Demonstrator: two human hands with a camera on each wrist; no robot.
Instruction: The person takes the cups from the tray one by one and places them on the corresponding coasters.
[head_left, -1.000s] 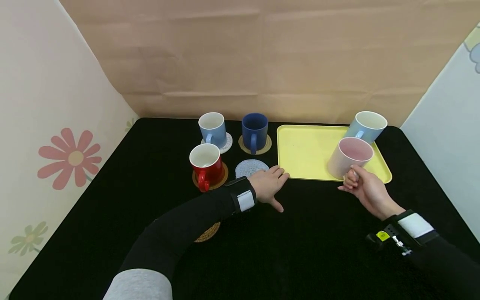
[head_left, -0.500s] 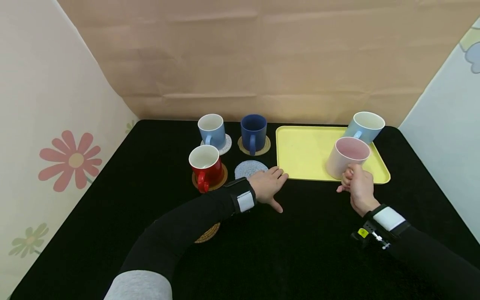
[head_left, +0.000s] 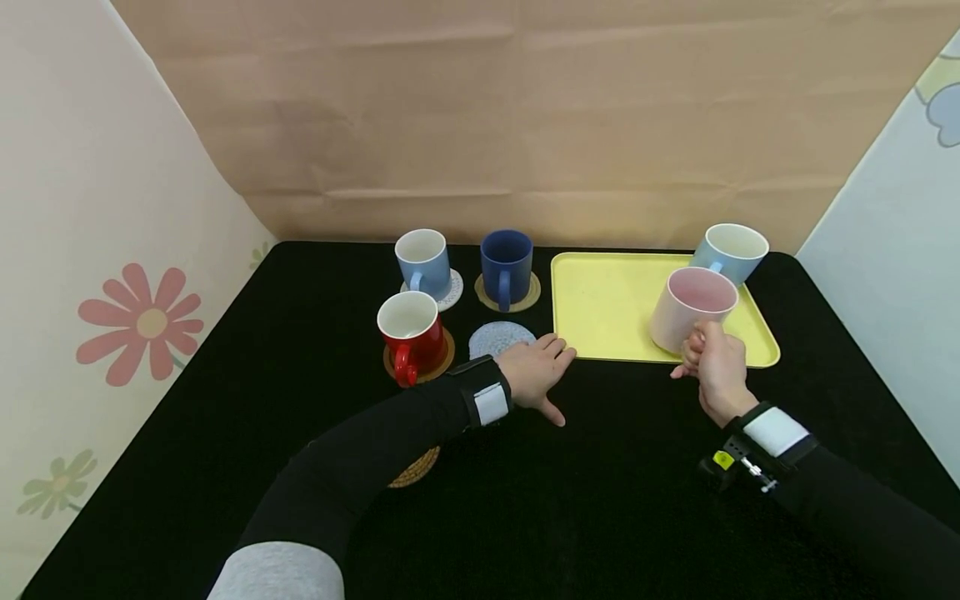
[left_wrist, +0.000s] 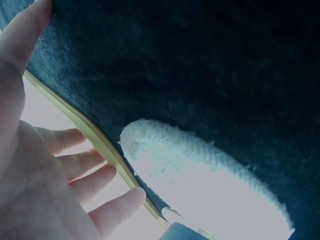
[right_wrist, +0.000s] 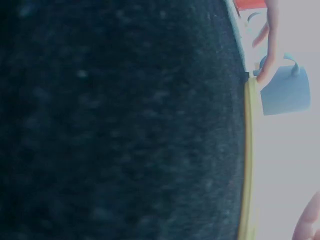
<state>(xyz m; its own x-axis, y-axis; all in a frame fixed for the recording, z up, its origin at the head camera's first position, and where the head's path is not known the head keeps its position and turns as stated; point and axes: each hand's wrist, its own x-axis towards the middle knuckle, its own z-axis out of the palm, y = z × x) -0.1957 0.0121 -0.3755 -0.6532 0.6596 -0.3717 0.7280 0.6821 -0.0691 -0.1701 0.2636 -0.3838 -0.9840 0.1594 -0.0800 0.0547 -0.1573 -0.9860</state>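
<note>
My right hand (head_left: 716,371) grips the handle of a pale pink mug (head_left: 675,317). The mug is upright over the front right part of a yellow tray (head_left: 600,304); whether its base touches the tray is hard to tell. Behind it a light blue mug (head_left: 711,257) stands at the tray's back right corner. My left hand (head_left: 534,372) is spread out, its fingertips on the tray's front left corner. The left wrist view shows those extended fingers (left_wrist: 95,185) along the tray's rim and beside a round grey-blue coaster (left_wrist: 200,175). Part of that coaster is hidden under the hand in the head view.
Left of the tray, a navy mug (head_left: 495,271), another light blue mug (head_left: 431,273) and a red mug (head_left: 423,342) each stand on a round coaster. A woven coaster (head_left: 418,468) is partly covered by the left sleeve. Brown paper (head_left: 517,125) hangs behind the black table.
My right wrist and forearm have swung left, while the hand keeps its grip. The pink mug has shifted slightly left and up in view. My left hand stays still.
</note>
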